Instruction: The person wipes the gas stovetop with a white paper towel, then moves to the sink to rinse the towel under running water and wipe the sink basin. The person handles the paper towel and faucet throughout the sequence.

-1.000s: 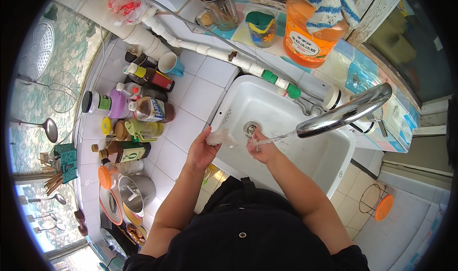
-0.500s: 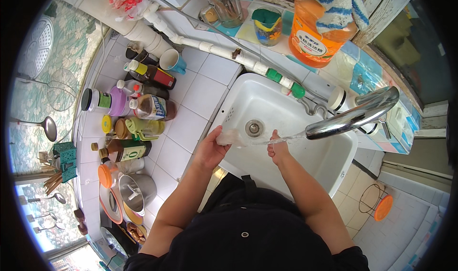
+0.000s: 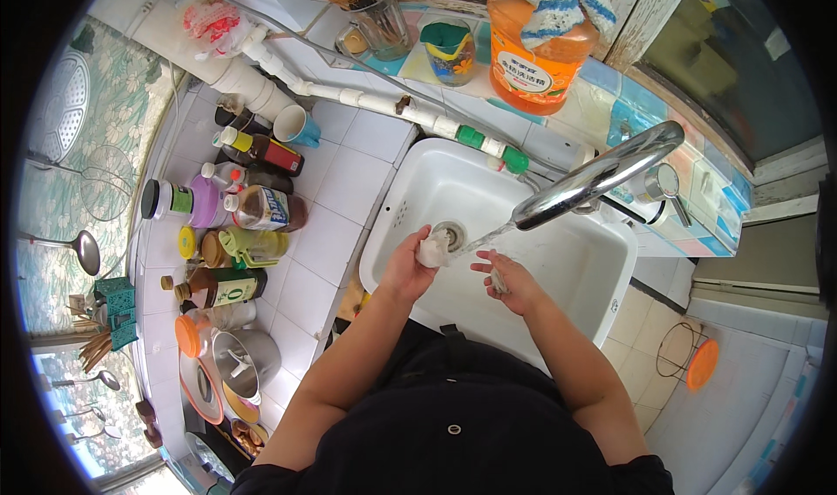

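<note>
Over the white sink (image 3: 567,308), my left hand (image 3: 410,268) is closed on a whitish, wet, translucent lump (image 3: 433,251); its exact kind is unclear. The lump is beside the metal drain (image 3: 451,233). Water (image 3: 490,238) runs from the chrome faucet (image 3: 593,177) toward the space between my hands. To the right of the stream, my right hand (image 3: 514,288) is turned partly palm up. Its fingers are half curled around a small pale piece (image 3: 498,281) that I cannot identify.
Several sauce bottles (image 3: 261,207) and jars stand on the tiled counter at left, with a steel pot (image 3: 253,364). On the back ledge are an orange detergent jug (image 3: 532,68) with a striped cloth (image 3: 558,7) and a patterned glass (image 3: 449,50). A white pipe (image 3: 366,94) runs behind the sink.
The view has shifted slightly. My left hand has come closer to the drain with the whitish lump. My right hand has turned and its fingers have loosened, showing the pale piece.
</note>
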